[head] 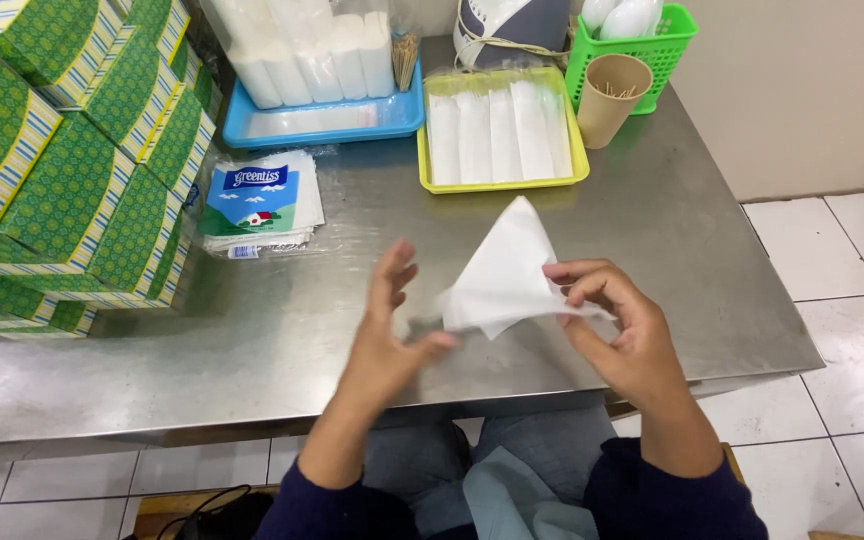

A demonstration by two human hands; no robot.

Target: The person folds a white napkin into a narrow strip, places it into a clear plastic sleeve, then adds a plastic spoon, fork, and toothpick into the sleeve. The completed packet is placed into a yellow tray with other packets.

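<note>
A white paper napkin [502,270], folded into a rough triangle, is held above the steel table [252,330]. My right hand [612,325] pinches its right corner between thumb and fingers. My left hand [387,335] is just left of the napkin with fingers spread, the thumb tip near the napkin's lower left corner; I cannot tell if it touches.
A yellow tray [577,165] of folded napkins and a blue tray [332,125] of napkin stacks sit at the back. An open napkin packet [257,205] lies left of centre. Green boxes [62,170] are stacked at left. A paper cup of toothpicks [609,100] and a green basket [652,45] stand at right.
</note>
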